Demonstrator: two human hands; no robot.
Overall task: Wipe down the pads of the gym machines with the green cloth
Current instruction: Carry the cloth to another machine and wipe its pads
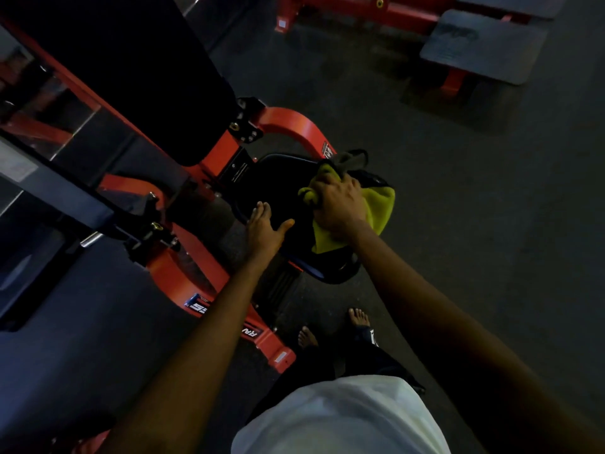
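Two hands on the seat pad (281,185): right hand (340,204) bunches the green cloth (381,204) in curled fingers on the pad's far side, left hand (266,227) lies flat, fingers straight, on the near edge, holding nothing. Wiping looks mid-stroke; next, I judge, the cloth must sweep the bare dark middle, left hand moved clear. Beyond, the tall back pad (131,67) awaits, red frame (288,121) crowding the seat.

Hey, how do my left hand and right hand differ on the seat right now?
The left hand is bare, while the right hand holds the green cloth. The left hand's fingers lie straight, thumb spread; the right hand's curl over bunched cloth. The left hand sits at the left edge of the seat pad, the right hand toward its right. Both rest on that pad.
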